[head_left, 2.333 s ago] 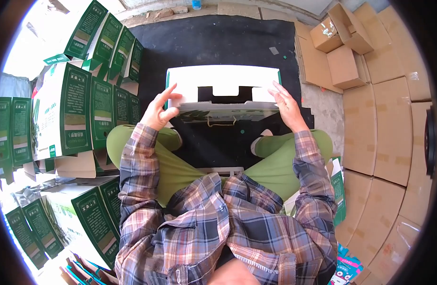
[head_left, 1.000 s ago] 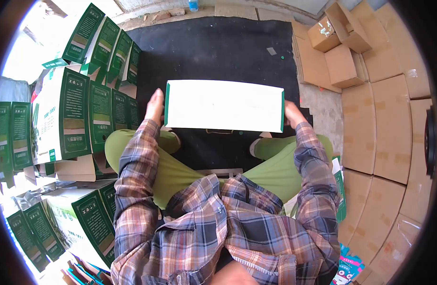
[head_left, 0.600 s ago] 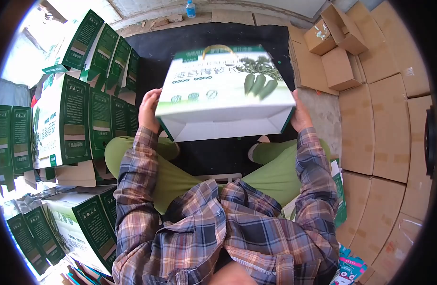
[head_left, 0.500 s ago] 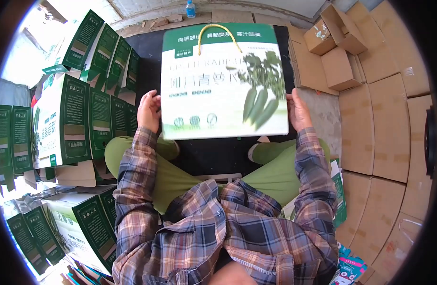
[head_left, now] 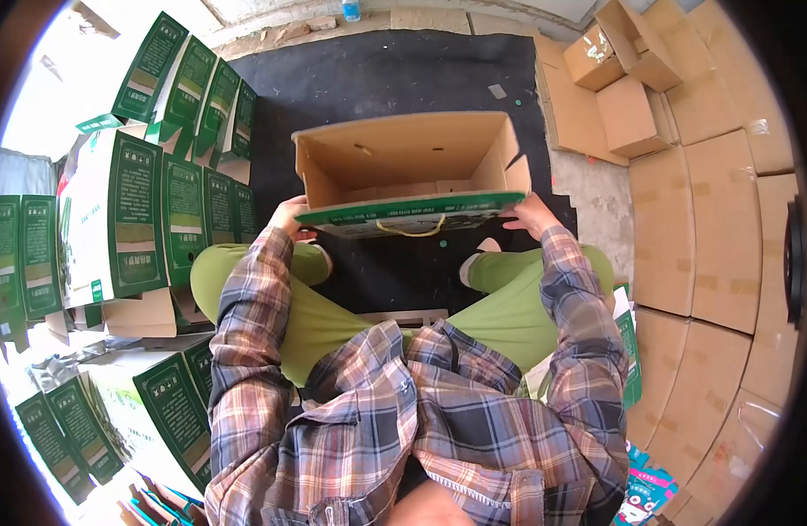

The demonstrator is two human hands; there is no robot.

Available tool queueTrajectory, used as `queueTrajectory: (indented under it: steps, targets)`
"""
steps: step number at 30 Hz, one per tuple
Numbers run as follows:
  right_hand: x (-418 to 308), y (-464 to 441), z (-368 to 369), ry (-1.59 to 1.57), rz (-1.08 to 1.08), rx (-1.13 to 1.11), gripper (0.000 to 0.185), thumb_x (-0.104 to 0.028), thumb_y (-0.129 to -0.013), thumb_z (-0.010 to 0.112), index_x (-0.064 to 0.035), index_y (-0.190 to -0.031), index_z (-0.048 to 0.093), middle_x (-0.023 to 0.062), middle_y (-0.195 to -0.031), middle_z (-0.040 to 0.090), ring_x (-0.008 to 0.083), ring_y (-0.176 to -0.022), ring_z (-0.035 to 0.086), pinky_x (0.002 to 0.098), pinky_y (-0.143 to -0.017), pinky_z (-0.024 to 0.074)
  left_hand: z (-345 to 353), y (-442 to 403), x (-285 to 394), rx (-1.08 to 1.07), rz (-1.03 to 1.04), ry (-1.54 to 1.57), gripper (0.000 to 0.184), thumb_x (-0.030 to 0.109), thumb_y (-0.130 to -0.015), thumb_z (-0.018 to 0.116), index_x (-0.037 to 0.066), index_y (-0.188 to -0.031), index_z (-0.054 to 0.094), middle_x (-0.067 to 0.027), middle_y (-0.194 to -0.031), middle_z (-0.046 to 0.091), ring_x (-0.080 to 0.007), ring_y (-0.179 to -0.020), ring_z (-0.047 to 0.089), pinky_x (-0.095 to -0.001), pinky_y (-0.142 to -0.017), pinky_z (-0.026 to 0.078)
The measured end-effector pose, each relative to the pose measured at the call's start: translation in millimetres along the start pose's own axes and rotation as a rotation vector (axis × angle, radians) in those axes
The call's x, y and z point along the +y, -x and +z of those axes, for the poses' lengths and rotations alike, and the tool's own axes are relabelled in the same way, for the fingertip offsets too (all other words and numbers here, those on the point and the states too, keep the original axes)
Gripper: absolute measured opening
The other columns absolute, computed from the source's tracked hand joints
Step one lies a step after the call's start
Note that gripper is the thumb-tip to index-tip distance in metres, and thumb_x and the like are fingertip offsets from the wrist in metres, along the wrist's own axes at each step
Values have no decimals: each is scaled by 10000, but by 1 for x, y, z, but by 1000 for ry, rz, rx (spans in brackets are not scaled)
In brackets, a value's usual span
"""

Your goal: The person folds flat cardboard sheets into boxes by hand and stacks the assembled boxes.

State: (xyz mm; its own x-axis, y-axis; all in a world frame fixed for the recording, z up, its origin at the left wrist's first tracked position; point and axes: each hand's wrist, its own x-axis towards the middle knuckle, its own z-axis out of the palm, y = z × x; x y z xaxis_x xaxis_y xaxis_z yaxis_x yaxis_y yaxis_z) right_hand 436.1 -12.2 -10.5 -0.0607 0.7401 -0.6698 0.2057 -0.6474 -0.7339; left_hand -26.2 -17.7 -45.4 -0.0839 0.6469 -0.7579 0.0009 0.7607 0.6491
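A green-and-white printed cardboard gift box [head_left: 408, 156] stands in front of me with its open top facing up. Its brown inside shows, and I see nothing in it but flaps at the bottom. A yellow rope handle [head_left: 412, 231] hangs from its near panel. My left hand [head_left: 290, 217] grips the near left corner, its fingers partly under the panel. At the near right corner, my right hand [head_left: 532, 216] is closed on the box, just below a notched side flap [head_left: 516, 172].
Green-and-white boxes [head_left: 139, 219] are stacked on my left. On the right stand brown cartons [head_left: 662, 232], with small open cartons [head_left: 627, 118] at the back right. Black sheeting [head_left: 377, 74] covers the floor. A blue-labelled bottle [head_left: 351, 10] stands at the far edge.
The box has turned from showing its printed front to showing its open top. Both hands have moved slightly nearer me with it, and its handle now hangs on the near side.
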Motion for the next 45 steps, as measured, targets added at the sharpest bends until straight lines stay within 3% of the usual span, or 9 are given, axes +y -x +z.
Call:
queueTrajectory:
  steps: [3, 7, 10, 14, 19, 23, 27, 30, 45]
  targets:
    - [4, -7, -1, 168, 119, -4, 340, -242, -898, 525, -86, -1200, 515, 84, -1073, 627, 212, -900, 631, 359, -689, 508, 8, 11, 7, 57, -21, -128, 300, 241, -904, 522, 190, -1193, 586, -22, -972, 626, -181, -819, 587, -359, -589, 518]
    - [-5, 2, 1, 261, 67, 119, 301, -255, -897, 505, -93, -1146, 553, 51, -994, 648, 172, -784, 637, 298, -594, 494, 16, 8, 11, 111, 211, -82, 357, 296, -896, 568, 177, -1233, 572, 6, -991, 610, -113, -778, 568, -248, -524, 487]
    - [-15, 5, 3, 239, -13, 175, 290, -302, -892, 528, -115, -1108, 579, -8, -842, 626, 106, -700, 568, 254, -562, 473, 14, 2, 16, 93, 260, -72, 400, 288, -882, 598, 172, -1262, 553, 15, -1005, 602, -87, -792, 552, -243, -586, 475]
    - [-20, 11, 2, 126, -53, 195, 318, -350, -904, 511, -130, -1125, 571, -20, -852, 619, 102, -739, 564, 257, -579, 475, 19, 11, 20, -15, 437, -56, 499, 295, -840, 660, 138, -1294, 523, -12, -987, 597, -99, -841, 540, -257, -764, 448]
    - [-36, 33, 6, -51, -99, 119, 472, -470, -901, 495, -114, -1209, 527, -13, -979, 601, 94, -817, 559, 311, -686, 515, 24, 25, 25, -67, 514, -347, 790, 365, -688, 787, 119, -1355, 443, -144, -1210, 446, -200, -975, 524, -334, -901, 435]
    - [-26, 32, 0, 15, -267, 68, 491, -277, -860, 618, -71, -1286, 491, 43, -1070, 611, 134, -925, 594, 321, -704, 529, 24, 25, 26, -61, 501, -412, 893, 335, -638, 816, 122, -1390, 383, -151, -1239, 415, -228, -1027, 494, -350, -917, 429]
    - [-25, 23, -6, -122, -204, 108, 560, -183, -812, 676, -46, -1309, 456, 28, -1127, 600, 118, -950, 587, 290, -759, 510, 26, 32, 29, -84, 502, -470, 972, 298, -593, 837, 123, -1410, 340, -155, -1285, 372, -253, -1105, 443, -368, -953, 404]
    - [-26, 16, 7, -21, -484, 76, 635, -145, -798, 688, -9, -1347, 400, 129, -1247, 539, 159, -1077, 546, 292, -857, 470, 27, 35, 33, -92, 504, -502, 993, 289, -584, 843, 127, -1417, 326, -157, -1301, 356, -264, -1133, 426, -371, -974, 387]
    - [-42, 1, 12, 64, -205, -53, 579, -353, -909, 554, -17, -1351, 392, 150, -1336, 449, 199, -1096, 535, 306, -835, 481, 24, 32, 27, -187, 486, -546, 1009, 465, -623, 816, 53, -1403, 325, -173, -1365, 340, -288, -1199, 423, -386, -977, 403]
